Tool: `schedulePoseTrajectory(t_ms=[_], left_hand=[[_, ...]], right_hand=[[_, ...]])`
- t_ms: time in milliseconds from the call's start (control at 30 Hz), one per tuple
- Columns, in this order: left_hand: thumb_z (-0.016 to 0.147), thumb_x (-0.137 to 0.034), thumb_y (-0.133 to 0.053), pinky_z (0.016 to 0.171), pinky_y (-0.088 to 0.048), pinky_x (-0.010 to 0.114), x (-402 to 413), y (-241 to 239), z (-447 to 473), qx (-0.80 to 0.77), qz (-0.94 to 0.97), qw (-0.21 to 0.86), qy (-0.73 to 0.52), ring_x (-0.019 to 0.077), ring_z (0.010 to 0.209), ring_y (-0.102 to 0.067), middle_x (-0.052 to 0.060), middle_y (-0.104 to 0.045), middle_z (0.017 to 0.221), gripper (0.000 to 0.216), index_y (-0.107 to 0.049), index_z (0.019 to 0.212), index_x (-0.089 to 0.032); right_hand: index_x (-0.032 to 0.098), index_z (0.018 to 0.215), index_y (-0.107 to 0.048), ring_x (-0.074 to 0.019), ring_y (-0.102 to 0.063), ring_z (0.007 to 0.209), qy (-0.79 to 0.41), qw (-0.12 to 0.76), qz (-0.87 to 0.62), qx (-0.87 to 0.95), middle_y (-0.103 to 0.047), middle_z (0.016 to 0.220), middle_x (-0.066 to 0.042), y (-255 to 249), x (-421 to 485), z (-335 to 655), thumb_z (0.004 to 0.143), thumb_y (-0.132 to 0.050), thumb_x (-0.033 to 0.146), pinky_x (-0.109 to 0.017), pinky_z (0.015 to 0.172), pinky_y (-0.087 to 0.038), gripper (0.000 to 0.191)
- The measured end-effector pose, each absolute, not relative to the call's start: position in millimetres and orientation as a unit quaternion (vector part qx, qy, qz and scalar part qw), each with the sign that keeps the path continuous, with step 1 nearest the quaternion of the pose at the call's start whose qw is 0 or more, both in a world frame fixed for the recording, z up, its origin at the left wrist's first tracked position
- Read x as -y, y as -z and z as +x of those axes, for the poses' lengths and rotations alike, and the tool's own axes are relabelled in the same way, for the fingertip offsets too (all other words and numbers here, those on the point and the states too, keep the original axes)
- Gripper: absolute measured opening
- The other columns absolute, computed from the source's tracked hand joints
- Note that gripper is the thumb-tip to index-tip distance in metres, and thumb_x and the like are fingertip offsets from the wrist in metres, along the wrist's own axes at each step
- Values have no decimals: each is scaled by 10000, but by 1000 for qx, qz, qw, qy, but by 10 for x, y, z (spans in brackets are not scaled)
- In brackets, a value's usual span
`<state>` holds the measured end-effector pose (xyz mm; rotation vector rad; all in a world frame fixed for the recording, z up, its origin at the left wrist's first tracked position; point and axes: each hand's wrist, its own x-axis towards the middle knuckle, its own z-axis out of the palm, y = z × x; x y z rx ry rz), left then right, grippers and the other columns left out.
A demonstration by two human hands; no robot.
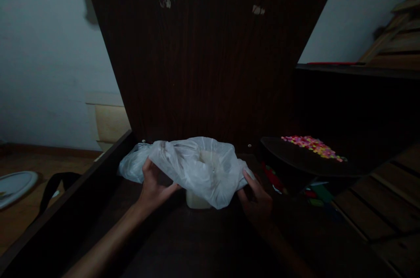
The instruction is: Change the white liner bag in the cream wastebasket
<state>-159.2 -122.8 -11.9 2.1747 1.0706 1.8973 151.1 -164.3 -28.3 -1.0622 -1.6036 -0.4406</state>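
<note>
A white plastic bag (pixel 203 168) is draped over the top of a pale container (pixel 197 200), whose lower part shows beneath it. My left hand (pixel 155 188) grips the bag's left edge between thumb and fingers. On the opposite side, my right hand (pixel 256 199) pinches the bag's right edge; part of that hand is lost in shadow. The bag's mouth is spread between both hands, its middle sagging into the container. Another crumpled, translucent bag (pixel 133 164) lies behind my left hand.
A dark wooden panel (pixel 210 72) rises behind the dark surface (pixel 164 243). A raised side board (pixel 82 181) runs along the left. At right, a dark shelf (pixel 282 151) bears many small pink and yellow pieces (pixel 315 146), with red and green items (pixel 321 192) below.
</note>
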Motion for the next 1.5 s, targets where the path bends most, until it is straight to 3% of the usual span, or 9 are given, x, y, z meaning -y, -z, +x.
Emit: schedulePoseTrajectory(t_ms=[133, 233, 400, 500, 633, 800, 1167, 1333, 1500], left_hand=[[764, -493, -816, 1062, -516, 487, 1196, -123, -1519, -334, 699, 78, -627, 288, 1282, -579, 136, -518, 1376, 925, -196, 1430, -331], [768, -466, -816, 1065, -508, 497, 1135, -246, -1488, -333, 699, 103, -624, 294, 1290, -574, 139, -525, 1373, 888, -235, 1419, -304], [797, -458, -776, 1087, -482, 512, 987, -445, -1451, -366, 694, 135, -605, 303, 1307, -558, 150, -503, 1422, 775, -326, 1396, -259], [842, -461, -719, 1075, -483, 499, 869, -557, -1432, -404, 705, 134, -567, 297, 1270, -579, 142, -563, 1369, 635, -426, 1350, -220], [869, -478, -656, 1030, -497, 472, 693, -645, -1413, -448, 716, 118, -523, 290, 1172, -630, 126, -653, 1251, 477, -548, 1229, -184], [881, -521, -590, 966, -520, 432, 483, -682, -1411, -485, 713, 115, -493, 276, 1073, -665, 111, -708, 1161, 428, -605, 1140, -181], [885, -593, -411, 941, -527, 378, 202, -679, -1490, -574, 692, 206, -386, 290, 1067, -685, 106, -757, 1118, 543, -692, 1072, -167], [852, -583, -426, 947, -528, 378, 132, -606, -1536, -582, 711, 245, -310, 317, 1069, -705, 85, -794, 1061, 521, -766, 949, -201], [848, -563, -418, 888, -540, 377, 106, -545, -1524, -591, 728, 238, -255, 334, 1008, -727, 93, -804, 940, 483, -760, 792, -226]], right_hand=[[258, 979, -782, -243, -786, 819, 215, 580, -391, 681, -812, 893, -38, 83, 1527, 1510, 857, -668, 169, -379, 822, -654, 189], [247, 886, -781, -234, -776, 786, 191, 606, -344, 691, -804, 838, -42, -85, 1441, 1500, 831, -680, 124, -356, 741, -646, 168], [224, 770, -729, -218, -739, 755, 67, 651, -345, 673, -763, 754, -34, -334, 1291, 1462, 837, -667, 156, -340, 720, -599, 114], [207, 699, -679, -196, -686, 701, -21, 664, -385, 640, -718, 717, -23, -460, 1188, 1437, 819, -643, 217, -311, 684, -549, 126], [203, 576, -564, -139, -500, 555, -128, 661, -438, 596, -527, 555, 31, -624, 1033, 1388, 772, -605, 329, -248, 540, -404, 236], [213, 469, -436, -111, -349, 518, -205, 615, -503, 571, -350, 497, 55, -754, 805, 1341, 721, -594, 428, -245, 492, -272, 367], [213, 452, -508, -155, -428, 508, -171, 532, -613, 558, -404, 448, 32, -579, 303, 1566, 781, -473, 559, -271, 492, -296, 478], [220, 406, -462, -174, -489, 512, -141, 438, -670, 583, -385, 422, 28, -420, 218, 1654, 795, -509, 469, -270, 510, -282, 465], [211, 475, -557, -178, -554, 529, -124, 329, -691, 632, -518, 475, 7, -276, 224, 1655, 770, -662, 336, -271, 547, -322, 337]])
